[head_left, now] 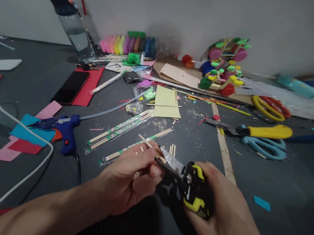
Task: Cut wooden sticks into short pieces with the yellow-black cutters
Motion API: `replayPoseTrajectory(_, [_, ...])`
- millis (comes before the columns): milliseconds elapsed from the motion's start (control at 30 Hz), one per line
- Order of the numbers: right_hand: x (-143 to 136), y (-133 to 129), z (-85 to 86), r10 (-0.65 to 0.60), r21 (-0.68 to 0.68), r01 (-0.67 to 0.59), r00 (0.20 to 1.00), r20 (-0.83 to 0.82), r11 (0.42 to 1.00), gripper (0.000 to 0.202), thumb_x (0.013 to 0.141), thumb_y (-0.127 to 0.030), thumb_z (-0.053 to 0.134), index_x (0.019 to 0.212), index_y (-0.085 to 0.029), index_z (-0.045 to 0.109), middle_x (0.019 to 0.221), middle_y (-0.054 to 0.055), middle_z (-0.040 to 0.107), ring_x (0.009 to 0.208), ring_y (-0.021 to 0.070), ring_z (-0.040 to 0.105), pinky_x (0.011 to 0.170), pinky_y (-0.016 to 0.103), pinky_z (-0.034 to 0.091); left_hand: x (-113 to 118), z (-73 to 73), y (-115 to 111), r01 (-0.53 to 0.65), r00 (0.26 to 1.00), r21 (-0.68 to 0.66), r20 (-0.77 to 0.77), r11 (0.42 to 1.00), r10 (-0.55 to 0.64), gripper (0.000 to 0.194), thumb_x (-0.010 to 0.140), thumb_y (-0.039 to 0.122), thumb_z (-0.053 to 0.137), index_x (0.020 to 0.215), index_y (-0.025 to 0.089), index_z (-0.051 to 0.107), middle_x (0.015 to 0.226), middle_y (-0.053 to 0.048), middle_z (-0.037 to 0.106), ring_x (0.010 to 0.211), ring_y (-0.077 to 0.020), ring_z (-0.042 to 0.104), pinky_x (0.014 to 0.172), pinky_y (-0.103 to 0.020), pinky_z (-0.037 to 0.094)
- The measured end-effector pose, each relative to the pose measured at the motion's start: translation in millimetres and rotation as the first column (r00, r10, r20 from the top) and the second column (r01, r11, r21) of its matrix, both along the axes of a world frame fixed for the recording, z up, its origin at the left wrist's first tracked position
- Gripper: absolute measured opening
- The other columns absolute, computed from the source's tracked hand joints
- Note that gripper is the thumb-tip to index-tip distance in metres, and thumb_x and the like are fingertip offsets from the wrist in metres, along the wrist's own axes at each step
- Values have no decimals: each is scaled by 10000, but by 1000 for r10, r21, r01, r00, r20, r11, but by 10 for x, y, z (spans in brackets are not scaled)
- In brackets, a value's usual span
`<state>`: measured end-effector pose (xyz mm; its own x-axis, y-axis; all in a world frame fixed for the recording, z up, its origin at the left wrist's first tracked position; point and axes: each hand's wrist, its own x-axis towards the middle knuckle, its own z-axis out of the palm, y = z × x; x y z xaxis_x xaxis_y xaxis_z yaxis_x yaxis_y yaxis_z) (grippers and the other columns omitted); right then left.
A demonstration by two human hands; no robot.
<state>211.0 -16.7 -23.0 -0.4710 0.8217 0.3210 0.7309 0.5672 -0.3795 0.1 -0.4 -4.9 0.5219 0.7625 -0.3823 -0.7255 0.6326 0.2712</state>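
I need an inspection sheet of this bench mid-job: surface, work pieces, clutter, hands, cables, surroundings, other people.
Surface: dark tabletop, scattered with crumbs and paper scraps.
Work pieces: short stick pieces beyond the cutters; wrapped chopsticks further left.
Clutter: glue gun, phone on red paper, blue-handled scissors.
Hands: left holds thin wooden sticks; right grips the cutters, blades at a stick.
Cables: white cable crosses blue paper; black cord leaves the glue gun.
Surroundings: wall behind; bottle near it.
Other people: nothing seen.
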Motion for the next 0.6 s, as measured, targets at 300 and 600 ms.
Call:
replayPoseTrajectory(300, [55,-19,-52,-13,93,9,999,34,996,224,809,-198,494,1032,-200,477,714,29,601,537,172,582,449,250,422,-4,-20,-9,30,999,17,-29,999,-29,336,755,265,845,631,142,558,529,62,541,458,-12,508,470,-58,417])
replayPoseTrajectory(600, [45,-13,-76,-62,27,62,998,-18,998,237,801,-255,533,1032,-213,494,751,29,606,587,186,606,485,263,446,9,23,5,8,1000,20,9,1000,-9,298,774,235,827,679,140,561,538,71,524,409,5,413,383,-52,299])
